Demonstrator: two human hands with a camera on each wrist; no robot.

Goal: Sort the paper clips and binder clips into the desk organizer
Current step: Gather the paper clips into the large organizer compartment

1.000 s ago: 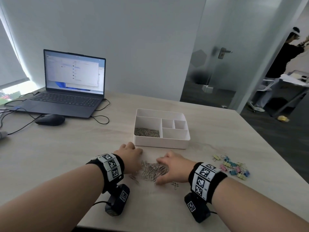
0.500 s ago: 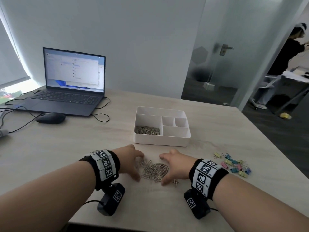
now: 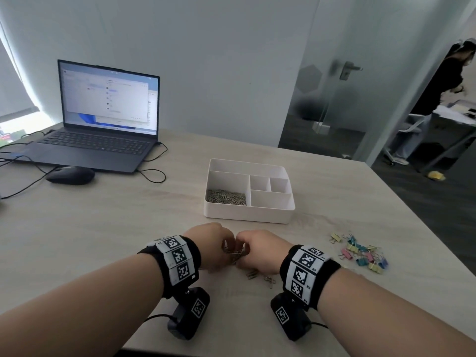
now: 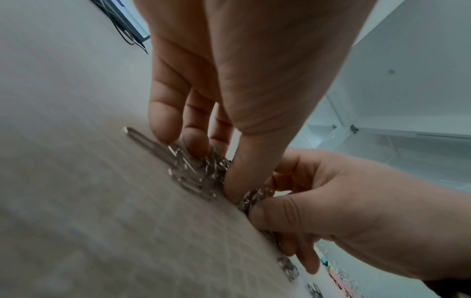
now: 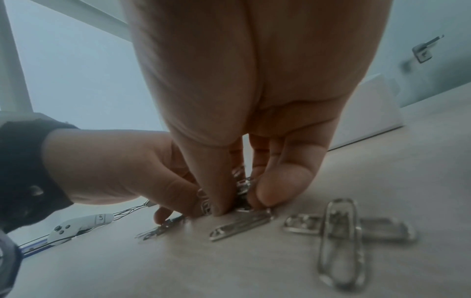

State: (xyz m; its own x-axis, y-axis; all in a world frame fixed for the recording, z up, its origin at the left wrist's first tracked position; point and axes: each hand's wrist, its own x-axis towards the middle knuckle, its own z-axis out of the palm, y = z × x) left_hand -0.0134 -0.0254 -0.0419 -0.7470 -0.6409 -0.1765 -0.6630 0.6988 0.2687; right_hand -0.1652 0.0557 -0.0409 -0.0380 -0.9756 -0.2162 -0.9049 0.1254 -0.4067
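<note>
Pale wood worktop (image 3: 103,228) carries a white organizer (image 3: 249,215), its big left compartment already holding paper clips. Both hands, left (image 3: 210,244) and right (image 3: 260,249), curl their fingers (image 4: 163,121) round the clips (image 3: 235,253) to scoop them; binder clips (image 3: 362,251) wait rightward.

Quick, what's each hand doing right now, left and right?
Left hand: closed, fingers pinching the paper clips on the table.
Right hand: closed, pinching the same bunch.
</note>
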